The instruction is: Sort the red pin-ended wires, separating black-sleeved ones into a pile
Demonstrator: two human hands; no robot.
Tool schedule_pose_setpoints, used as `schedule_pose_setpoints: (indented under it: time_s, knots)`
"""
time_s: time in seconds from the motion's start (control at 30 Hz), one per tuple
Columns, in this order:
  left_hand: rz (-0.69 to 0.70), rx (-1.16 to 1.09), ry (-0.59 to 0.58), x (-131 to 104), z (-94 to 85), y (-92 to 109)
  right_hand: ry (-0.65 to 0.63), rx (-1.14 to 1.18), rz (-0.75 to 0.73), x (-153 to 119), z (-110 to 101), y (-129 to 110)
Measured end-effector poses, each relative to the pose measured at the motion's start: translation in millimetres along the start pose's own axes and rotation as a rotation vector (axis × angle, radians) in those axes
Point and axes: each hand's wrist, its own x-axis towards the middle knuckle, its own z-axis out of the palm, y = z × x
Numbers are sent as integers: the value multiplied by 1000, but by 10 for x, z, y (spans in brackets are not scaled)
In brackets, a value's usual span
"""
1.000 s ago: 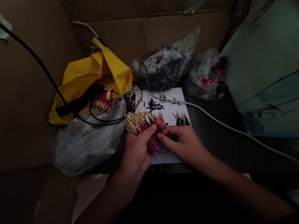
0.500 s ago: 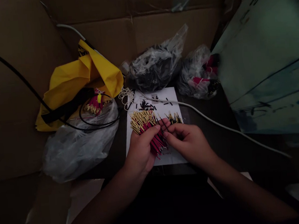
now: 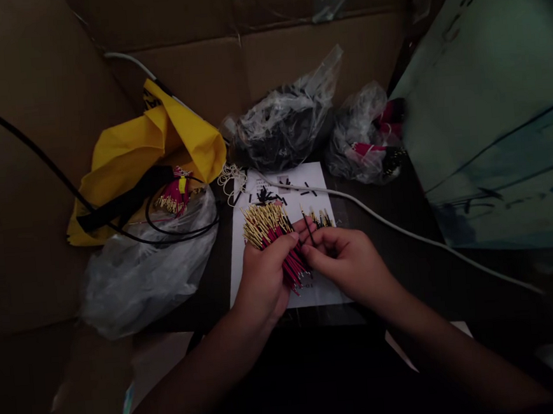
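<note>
Left grip: your left hand (image 3: 261,273) is closed around a thick red bundle (image 3: 267,223), thumb across its front, gold ends fanned up and away from you.
Right grip: thumb and fingertips of your right hand (image 3: 346,256) are drawn together in what looks like a pinch on the lower part of one black strand (image 3: 308,225), its gold tip up, just beside the bundle.
Bundle's place: held over the white sheet (image 3: 240,261), near your body; no tie shows on it.
Gathered: by its fullness, much of the red looks collected in your left hand; a separate red bunch (image 3: 178,192) with a yellow band lies by the yellow bag (image 3: 131,147) and looks finished.
Loose: black-and-gold pieces (image 3: 324,217) lie on the sheet beyond your right hand, and short black pieces (image 3: 266,196) are scattered at its far end. How many remain, you cannot count from here.
Hidden: your left palm covers the middle of the bundle, and your curled right fingers cover the strand's lower end.
Hard to make out: the light is dim, the sheet's print is unreadable, and the dark contents of the clear bag (image 3: 289,126) at the back blur together.
</note>
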Motion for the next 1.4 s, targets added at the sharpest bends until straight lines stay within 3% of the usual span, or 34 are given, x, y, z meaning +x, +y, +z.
schedule_pose_setpoints:
  time_s: [0.3, 0.53, 0.77, 0.93, 1.27, 1.4]
  knots:
    - [-13, -15, 21, -9, -26, 28, 40, 176, 45, -30, -45, 10]
    - [-51, -50, 108, 28, -25, 52, 37, 154, 127, -94, -214, 60]
    - [-17, -29, 92, 33, -125, 168, 147, -273, 98, -152, -468, 272]
    - [-49, -18, 121, 13, -186, 221, 115, -499, 32, -139, -481, 336]
    - [-150, 34, 50, -70, -210, 218, 96, -611, -23, -155, -493, 256]
    - [-193, 58, 9, -97, -211, 226, 125, -529, -90, -157, -431, 162]
